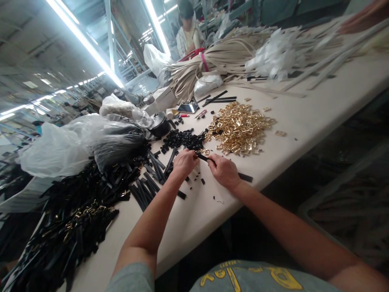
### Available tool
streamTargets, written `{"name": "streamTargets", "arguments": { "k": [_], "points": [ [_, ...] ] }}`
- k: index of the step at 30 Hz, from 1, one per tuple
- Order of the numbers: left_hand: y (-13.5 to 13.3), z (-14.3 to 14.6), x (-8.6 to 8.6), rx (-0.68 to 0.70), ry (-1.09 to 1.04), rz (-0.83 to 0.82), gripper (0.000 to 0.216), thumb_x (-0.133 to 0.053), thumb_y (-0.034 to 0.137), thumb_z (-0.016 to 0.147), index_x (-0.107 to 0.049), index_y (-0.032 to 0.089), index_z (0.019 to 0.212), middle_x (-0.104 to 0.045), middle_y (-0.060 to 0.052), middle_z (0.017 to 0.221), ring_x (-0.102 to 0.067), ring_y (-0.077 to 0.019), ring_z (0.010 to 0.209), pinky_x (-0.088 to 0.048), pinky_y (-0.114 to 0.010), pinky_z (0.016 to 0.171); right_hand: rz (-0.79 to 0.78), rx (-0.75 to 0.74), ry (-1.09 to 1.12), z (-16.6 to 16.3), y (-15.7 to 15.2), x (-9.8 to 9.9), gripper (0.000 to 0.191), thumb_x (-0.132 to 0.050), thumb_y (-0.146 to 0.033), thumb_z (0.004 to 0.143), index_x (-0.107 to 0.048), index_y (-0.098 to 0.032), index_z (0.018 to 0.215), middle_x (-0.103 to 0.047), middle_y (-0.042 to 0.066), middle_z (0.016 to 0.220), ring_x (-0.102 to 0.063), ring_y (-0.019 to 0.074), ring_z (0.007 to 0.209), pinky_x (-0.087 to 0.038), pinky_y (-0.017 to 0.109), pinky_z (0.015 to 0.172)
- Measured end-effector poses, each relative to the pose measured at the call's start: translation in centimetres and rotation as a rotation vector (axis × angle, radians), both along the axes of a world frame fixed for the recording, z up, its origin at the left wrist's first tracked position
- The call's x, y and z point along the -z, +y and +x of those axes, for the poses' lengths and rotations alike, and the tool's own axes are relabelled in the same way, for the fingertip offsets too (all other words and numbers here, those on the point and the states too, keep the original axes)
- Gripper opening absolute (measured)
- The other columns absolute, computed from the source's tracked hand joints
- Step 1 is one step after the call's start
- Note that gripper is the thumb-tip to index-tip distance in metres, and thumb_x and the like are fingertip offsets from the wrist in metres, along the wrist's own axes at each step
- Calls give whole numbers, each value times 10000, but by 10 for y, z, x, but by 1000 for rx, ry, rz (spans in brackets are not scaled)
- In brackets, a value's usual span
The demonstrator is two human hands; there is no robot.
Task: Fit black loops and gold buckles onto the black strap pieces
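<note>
Between my two hands runs a black strap. My right hand is closed on it, and a black strap end sticks out behind that hand on the right. My left hand pinches at the strap's left end; its fingertips are partly hidden, so any small part in them cannot be made out. Just beyond the hands lie a heap of small black loops and a pile of gold metal buckles. Loose black straps lie left of my left hand.
A large heap of black straps with gold buckles covers the left of the table. Behind it are plastic bags, a black lidded pot and a phone. Beige strips lie at the back. Another person is beyond; someone's hand shows upper right.
</note>
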State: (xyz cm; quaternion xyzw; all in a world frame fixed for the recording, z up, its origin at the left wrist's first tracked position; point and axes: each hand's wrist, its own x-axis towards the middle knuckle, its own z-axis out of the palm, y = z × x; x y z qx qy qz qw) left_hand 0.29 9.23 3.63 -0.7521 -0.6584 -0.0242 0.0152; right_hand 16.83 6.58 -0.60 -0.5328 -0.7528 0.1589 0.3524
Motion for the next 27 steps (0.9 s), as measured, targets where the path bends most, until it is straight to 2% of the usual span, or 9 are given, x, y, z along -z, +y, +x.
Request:
{"name": "streamTargets", "arguments": {
  "k": [4,7,9,12,14,16,21,24,27],
  "points": [
    [9,7,-6,-5,87,-61,236,-530,276,852,-747,181,850,-682,-108,915,-635,-231,843,-453,-315,738,0,-19,2,1,0,-1,175,-485,-266,935,-647,-202,958,-711,45,885,-634,190,759,-348,278,648],
    [16,3,-5,-6,-20,-50,244,-525,237,847,-757,185,791,-694,-108,851,-630,-230,850,-444,-314,765,-14,-20,18,1,0,-2,175,-489,-269,933,-650,-203,952,-712,49,885,-632,191,759,-354,277,649],
    [17,-2,-1,-25,-226,-25,204,-567,243,824,-756,196,763,-687,-79,761,-619,-206,776,-440,-299,725,-22,-20,36,1,0,-3,172,-495,-270,930,-653,-205,949,-715,50,887,-632,193,759,-361,276,653],
    [10,-10,6,-172,-780,-64,155,-678,334,756,-737,191,757,-628,-15,603,-546,-138,577,-411,-259,588,-30,-15,70,1,0,-3,166,-501,-259,924,-655,-204,950,-717,53,890,-637,199,767,-373,278,662],
    [-1,-14,9,-287,-1170,-115,247,-760,401,673,-712,171,745,-610,4,582,-508,-101,516,-394,-232,533,-35,-13,94,2,1,-3,165,-503,-255,922,-656,-202,952,-715,56,881,-639,206,771,-380,282,667],
    [-16,-14,11,-343,-1455,-132,331,-824,421,593,-687,155,735,-596,15,586,-489,-70,497,-381,-199,498,-38,-20,137,2,1,-1,163,-507,-255,919,-657,-202,953,-714,54,862,-641,207,767,-390,282,674],
    [-49,-1,15,-440,-1815,-202,394,-873,385,558,-640,147,768,-434,90,506,-329,-2,392,-215,-128,363,-21,-71,269,2,2,2,146,-516,-241,908,-649,-198,949,-708,39,820,-640,192,749,-420,273,702],
    [-58,8,19,-442,-1999,-288,384,-883,320,563,-611,146,770,-428,99,540,-336,20,395,-261,-93,373,8,-92,283,2,2,3,134,-534,-244,898,-648,-201,953,-706,34,808,-635,186,726,-423,270,687],
    [-58,12,21,-451,-2138,-324,371,-881,262,569,-610,143,792,-505,77,600,-419,23,435,-343,-69,418,43,-114,303,1,0,3,127,-540,-261,900,-648,-202,935,-700,32,795,-627,175,708,-423,264,675]
  ]
}}
